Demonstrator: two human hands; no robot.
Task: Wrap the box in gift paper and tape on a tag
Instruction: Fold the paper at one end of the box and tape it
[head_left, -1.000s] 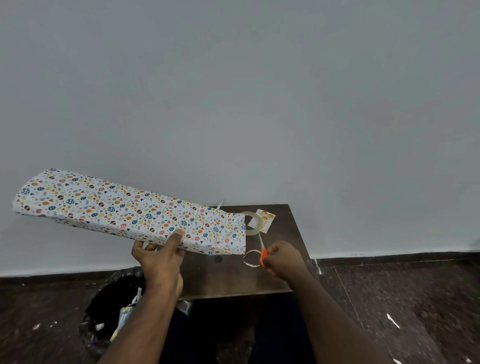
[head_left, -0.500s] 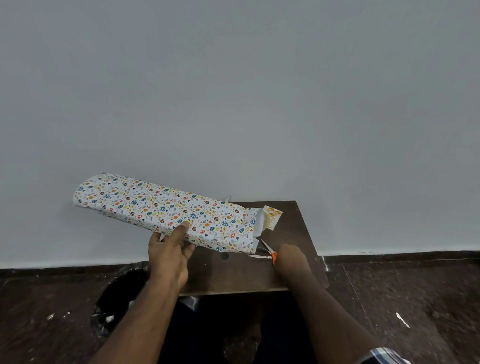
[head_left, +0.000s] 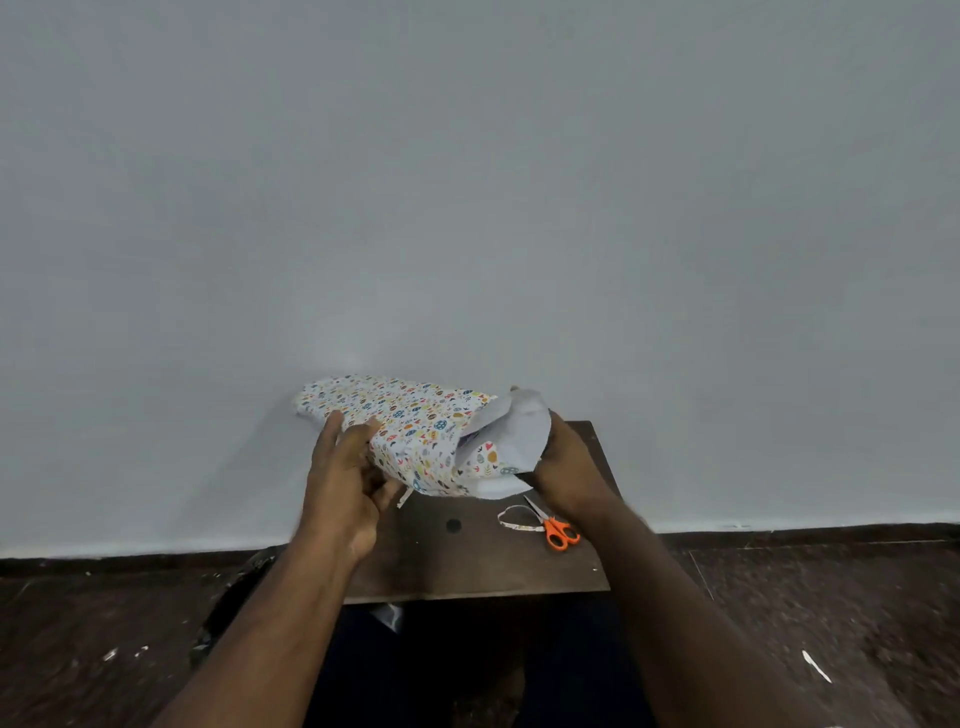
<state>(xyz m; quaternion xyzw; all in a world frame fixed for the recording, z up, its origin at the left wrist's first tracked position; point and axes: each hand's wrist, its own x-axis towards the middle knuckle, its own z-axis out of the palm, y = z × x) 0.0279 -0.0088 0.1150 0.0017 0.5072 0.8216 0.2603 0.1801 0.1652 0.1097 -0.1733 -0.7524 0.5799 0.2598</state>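
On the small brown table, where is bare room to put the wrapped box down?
The near strip of the table is bare, between its front edge and the scissors. The near left part is also bare, past the dark hole. The near right is crowded by scissors and a paper strip. The far part lies hidden under the wrapped box.

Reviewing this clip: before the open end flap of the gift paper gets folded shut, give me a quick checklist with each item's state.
1. Left hand steadies the wrapped box: ok.
2. Right hand holds the open end flap: ok.
3. Scissors set down on the table, clear of the hands: ok.
4. Loose paper strip lies beside the scissors, clear of the fold: ok.
5. Tape within reach: cannot tell, none visible.
6. Tag at hand: cannot tell, not visible.
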